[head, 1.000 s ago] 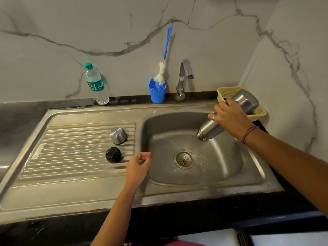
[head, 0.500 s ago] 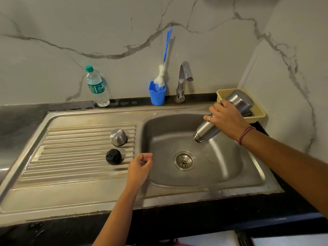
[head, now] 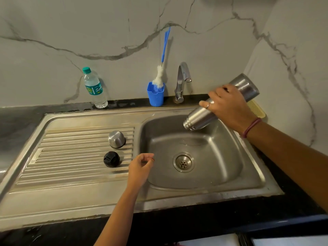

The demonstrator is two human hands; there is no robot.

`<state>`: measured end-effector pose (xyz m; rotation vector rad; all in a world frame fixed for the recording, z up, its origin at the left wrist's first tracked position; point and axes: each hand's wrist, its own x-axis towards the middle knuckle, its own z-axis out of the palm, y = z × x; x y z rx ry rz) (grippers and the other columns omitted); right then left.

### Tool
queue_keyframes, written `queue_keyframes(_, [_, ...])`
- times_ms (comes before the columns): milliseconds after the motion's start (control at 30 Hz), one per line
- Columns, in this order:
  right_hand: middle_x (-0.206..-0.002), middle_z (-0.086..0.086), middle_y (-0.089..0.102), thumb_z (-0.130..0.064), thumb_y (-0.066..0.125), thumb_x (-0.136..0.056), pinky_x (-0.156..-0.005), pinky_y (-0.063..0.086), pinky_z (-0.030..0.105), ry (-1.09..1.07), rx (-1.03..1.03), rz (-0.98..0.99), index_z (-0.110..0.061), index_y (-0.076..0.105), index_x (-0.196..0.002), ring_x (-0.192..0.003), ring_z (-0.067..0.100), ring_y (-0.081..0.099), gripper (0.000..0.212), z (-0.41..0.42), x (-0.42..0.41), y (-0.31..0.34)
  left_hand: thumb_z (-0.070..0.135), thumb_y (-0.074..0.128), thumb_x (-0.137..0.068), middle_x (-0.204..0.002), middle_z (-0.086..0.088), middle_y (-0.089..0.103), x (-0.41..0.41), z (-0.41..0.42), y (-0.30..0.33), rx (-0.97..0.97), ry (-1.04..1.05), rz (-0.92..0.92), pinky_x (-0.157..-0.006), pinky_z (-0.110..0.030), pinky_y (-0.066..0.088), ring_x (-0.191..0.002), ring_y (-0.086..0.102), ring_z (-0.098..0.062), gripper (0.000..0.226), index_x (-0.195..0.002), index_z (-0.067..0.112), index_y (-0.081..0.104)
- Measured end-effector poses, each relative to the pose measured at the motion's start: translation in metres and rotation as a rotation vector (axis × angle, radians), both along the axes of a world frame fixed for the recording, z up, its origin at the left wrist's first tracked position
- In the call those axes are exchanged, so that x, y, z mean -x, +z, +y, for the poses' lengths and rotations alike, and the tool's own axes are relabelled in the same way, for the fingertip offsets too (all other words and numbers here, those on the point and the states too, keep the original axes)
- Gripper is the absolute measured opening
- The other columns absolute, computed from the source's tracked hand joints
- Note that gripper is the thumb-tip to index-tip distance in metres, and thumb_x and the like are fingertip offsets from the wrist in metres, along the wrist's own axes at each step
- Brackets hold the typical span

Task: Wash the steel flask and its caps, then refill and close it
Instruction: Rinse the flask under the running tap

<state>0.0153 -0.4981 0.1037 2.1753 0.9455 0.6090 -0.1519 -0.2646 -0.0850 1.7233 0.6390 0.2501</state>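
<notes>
My right hand [head: 229,105] grips the steel flask [head: 246,87] around its middle, tilted mouth-down to the left over the far right of the sink basin [head: 221,166]. No water runs from its open mouth [head: 187,124]. The steel cup cap [head: 116,139] stands upside down on the ribbed drainboard [head: 71,157], with the black inner cap [head: 111,159] just in front of it. My left hand [head: 142,166] hovers at the basin's left rim, fingers loosely curled, holding nothing.
A tap [head: 182,80] stands behind the basin, turned off. Beside it are a blue holder [head: 155,96] with a bottle brush [head: 163,55] and a plastic water bottle [head: 94,87]. A yellow basket [head: 255,109] sits behind the flask. The drain [head: 183,162] lies mid-basin.
My right hand has lifted the flask higher and back toward the tap; the water that poured from it a second ago has stopped. My left hand has barely moved.
</notes>
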Motion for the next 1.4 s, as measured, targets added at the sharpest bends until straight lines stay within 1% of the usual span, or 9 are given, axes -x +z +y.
queue_keyframes(100, [-0.120, 0.005, 0.057, -0.035, 0.069, -0.082, -0.096, 0.039, 0.040, -0.022, -0.042, -0.049, -0.032, 0.046, -0.134, -0.110, 0.025, 0.053, 0.057, -0.003, -0.001, 0.010, 0.008, 0.064, -0.091, -0.087, 0.004, 0.072, 0.000, 0.000, -0.002, 0.004, 0.004, 0.008, -0.068, -0.023, 0.047, -0.077, 0.064, -0.009, 0.018, -0.098, 0.023, 0.071])
queue_keyframes(233, [-0.113, 0.007, 0.060, -0.032, 0.071, -0.079, -0.091, 0.041, 0.041, -0.037, -0.114, -0.062, -0.029, 0.052, -0.131, -0.103, 0.026, 0.055, 0.055, -0.007, -0.003, 0.018, 0.008, 0.064, -0.091, -0.087, 0.003, 0.072, 0.000, 0.000, -0.002, -0.002, 0.002, 0.011, -0.066, -0.021, 0.046, -0.076, 0.064, -0.009, 0.017, -0.097, 0.023, 0.070])
queue_keyframes(400, [-0.111, 0.011, 0.059, -0.024, 0.065, -0.083, -0.093, 0.039, 0.045, -0.038, -0.191, -0.021, -0.024, 0.053, -0.129, -0.103, 0.031, 0.054, 0.047, -0.008, -0.003, 0.019, 0.007, 0.064, -0.090, -0.083, 0.003, 0.070, -0.002, 0.002, 0.001, 0.003, -0.016, 0.012, -0.065, -0.022, 0.044, -0.071, 0.060, -0.008, 0.020, -0.093, 0.026, 0.069])
queue_keyframes(600, [-0.115, 0.013, 0.057, -0.021, 0.062, -0.084, -0.094, 0.037, 0.046, -0.072, -0.275, -0.002, -0.023, 0.051, -0.131, -0.106, 0.033, 0.052, 0.048, -0.009, -0.006, 0.021, 0.007, 0.064, -0.091, -0.083, 0.004, 0.069, -0.006, 0.012, 0.006, 0.005, -0.053, 0.017, -0.065, -0.018, 0.043, -0.073, 0.061, -0.009, 0.017, -0.097, 0.022, 0.070])
queue_keyframes(767, [-0.114, 0.014, 0.057, -0.017, 0.062, -0.085, -0.094, 0.036, 0.047, -0.102, -0.374, -0.017, -0.023, 0.051, -0.132, -0.106, 0.035, 0.051, 0.048, -0.006, -0.005, 0.024, 0.008, 0.063, -0.091, -0.084, 0.003, 0.069, -0.013, 0.018, 0.016, -0.018, -0.117, 0.034, -0.069, -0.020, 0.046, -0.077, 0.064, -0.011, 0.019, -0.094, 0.026, 0.068])
queue_keyframes(1033, [-0.114, 0.013, 0.058, -0.019, 0.069, -0.078, -0.091, 0.036, 0.047, -0.135, -0.432, -0.007, -0.025, 0.052, -0.133, -0.105, 0.034, 0.052, 0.057, 0.000, 0.004, 0.021, 0.008, 0.062, -0.092, -0.087, -0.002, 0.069, -0.024, 0.032, 0.032, -0.002, -0.168, 0.004, -0.074, -0.024, 0.051, -0.079, 0.064, -0.013, 0.017, -0.096, 0.022, 0.069])
queue_keyframes(1200, [-0.113, 0.011, 0.059, -0.022, 0.072, -0.079, -0.093, 0.038, 0.045, -0.166, -0.338, 0.030, -0.027, 0.053, -0.132, -0.106, 0.032, 0.053, 0.057, 0.001, 0.005, 0.002, 0.008, 0.063, -0.092, -0.089, -0.001, 0.071, -0.028, 0.033, 0.037, -0.022, -0.194, -0.004, -0.073, -0.018, 0.050, -0.081, 0.065, -0.014, 0.019, -0.094, 0.026, 0.068])
queue_keyframes(1267, [-0.115, 0.012, 0.060, -0.023, 0.074, -0.077, -0.093, 0.038, 0.045, -0.193, -0.352, 0.073, -0.028, 0.054, -0.130, -0.107, 0.032, 0.054, 0.057, 0.001, 0.004, -0.007, 0.009, 0.063, -0.092, -0.090, -0.001, 0.071, -0.029, 0.033, 0.038, -0.033, -0.206, -0.003, -0.072, -0.016, 0.049, -0.081, 0.065, -0.013, 0.018, -0.094, 0.027, 0.068])
queue_keyframes(1400, [-0.114, 0.011, 0.061, -0.021, 0.074, -0.078, -0.090, 0.042, 0.044, -0.239, -0.297, 0.095, -0.031, 0.056, -0.129, -0.105, 0.031, 0.055, 0.055, 0.002, 0.005, -0.022, 0.009, 0.063, -0.091, -0.090, -0.001, 0.071, -0.032, 0.036, 0.036, -0.035, -0.228, -0.015, -0.075, -0.020, 0.051, -0.084, 0.067, -0.015, 0.020, -0.092, 0.028, 0.067])
